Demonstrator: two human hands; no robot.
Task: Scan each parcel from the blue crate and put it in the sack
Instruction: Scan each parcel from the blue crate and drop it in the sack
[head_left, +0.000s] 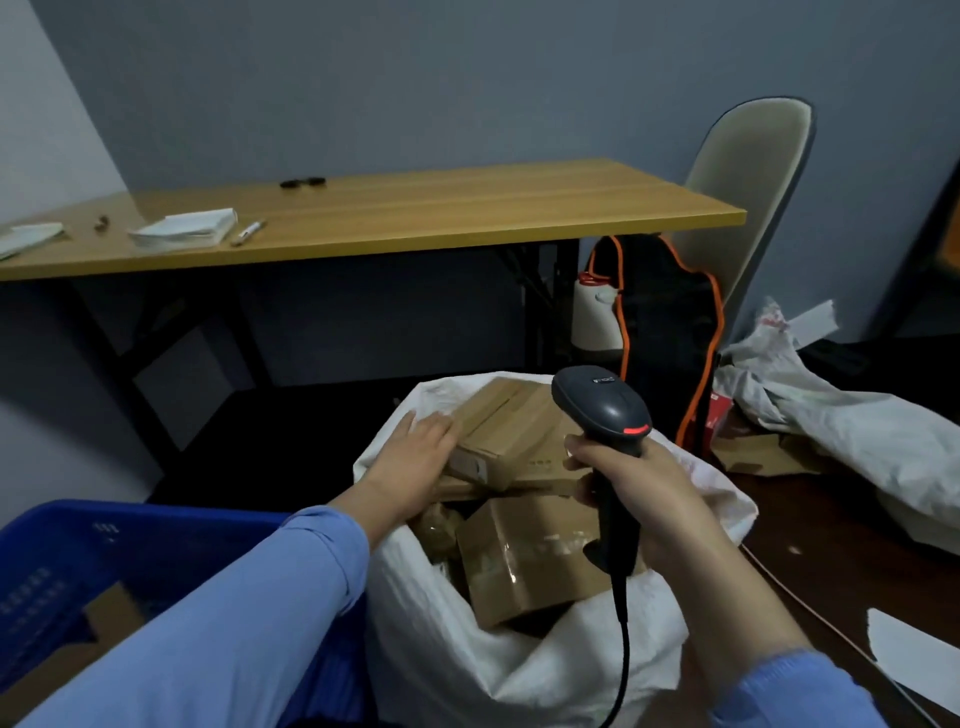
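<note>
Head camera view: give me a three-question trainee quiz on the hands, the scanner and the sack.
1. True or false: the right hand grips the dark grey handheld barcode scanner.
2. The left hand rests on: A) the blue plastic crate; B) a flat brown cardboard parcel in the white woven sack; C) the wooden table.
3. Fill in: the scanner's strip light glows ____.
Key: 1 true; 2 B; 3 red.
</note>
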